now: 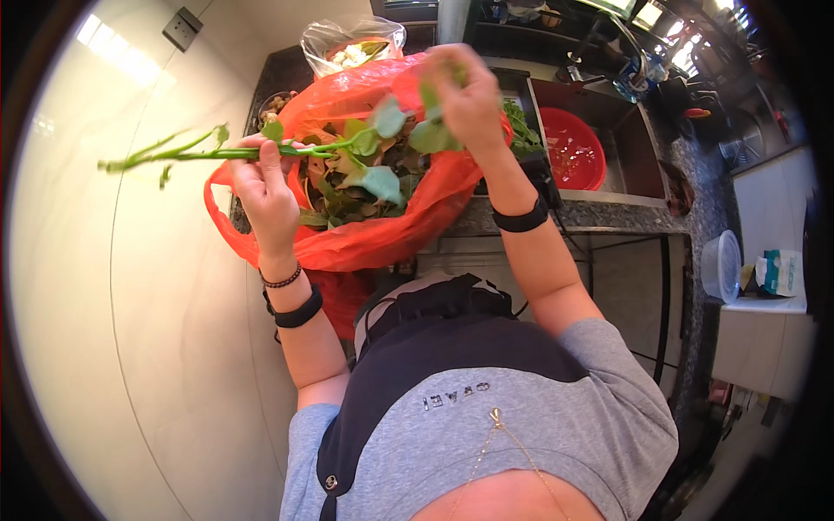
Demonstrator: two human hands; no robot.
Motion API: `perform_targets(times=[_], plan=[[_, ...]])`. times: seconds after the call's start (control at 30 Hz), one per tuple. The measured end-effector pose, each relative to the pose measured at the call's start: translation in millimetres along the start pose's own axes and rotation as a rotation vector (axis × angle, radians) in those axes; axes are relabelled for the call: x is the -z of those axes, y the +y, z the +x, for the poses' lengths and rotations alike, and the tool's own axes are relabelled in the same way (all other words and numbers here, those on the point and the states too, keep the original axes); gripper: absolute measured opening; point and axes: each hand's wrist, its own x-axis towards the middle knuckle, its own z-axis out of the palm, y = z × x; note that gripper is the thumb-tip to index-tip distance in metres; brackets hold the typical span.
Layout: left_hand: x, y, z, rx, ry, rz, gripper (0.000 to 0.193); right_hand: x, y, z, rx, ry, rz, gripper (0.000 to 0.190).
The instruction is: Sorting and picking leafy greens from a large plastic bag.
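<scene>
My left hand [266,185] pinches a long green leafy stem [221,154] between thumb and fingers, above the left side of an open red plastic bag [378,238]. The stem's bare ends stick out to the left, over the light wall. Loose green leaves and cuttings [339,195] lie inside the bag. Up and to the right, my right hand [462,98], blurred, has its fingers closed around green leaves [431,133] over the bag's far right edge. Whether those leaves still join the stem in my left hand, I cannot tell.
A clear plastic bag with white pieces [352,55] stands behind the red bag, a bowl of small brown items [277,104] at its left. Leafy greens [519,130] lie right, beside a steel sink [622,156] holding a red basin [573,150]. A dark stone counter edge [625,215] runs in front.
</scene>
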Motion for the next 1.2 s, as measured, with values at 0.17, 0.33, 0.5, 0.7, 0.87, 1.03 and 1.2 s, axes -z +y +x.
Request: perform_targets(times=[0.17,0.33,0.5,0.7,0.87,1.03,1.2], plan=[[-7,7,-6,0.034,-0.321,-0.151,0.012,-18,-20,-28,0.115,-0.905,-0.17,0.016],[-5,18,-14,0.025,-0.391,-0.126,0.01,-12,-21,-33,0.101,-1.078,-0.087,0.018],[-4,18,-32,-0.042,-0.347,-0.079,0.007,-8,-33,-44,0.193,-1.066,-0.172,0.015],[-34,-1,-61,-0.152,0.21,0.109,0.007,-34,-26,-81,-0.534,-0.485,0.358,0.012],[-35,2,-62,-0.312,0.126,0.077,0.013,-45,-19,-58,-0.697,-0.14,0.584,0.017],[29,68,-11,-0.26,0.268,0.258,0.033,4,-29,-21,-0.426,0.011,0.405,0.018],[129,56,59,-0.102,0.159,0.754,0.027,48,-40,-7,-0.187,0.158,0.334,0.019]])
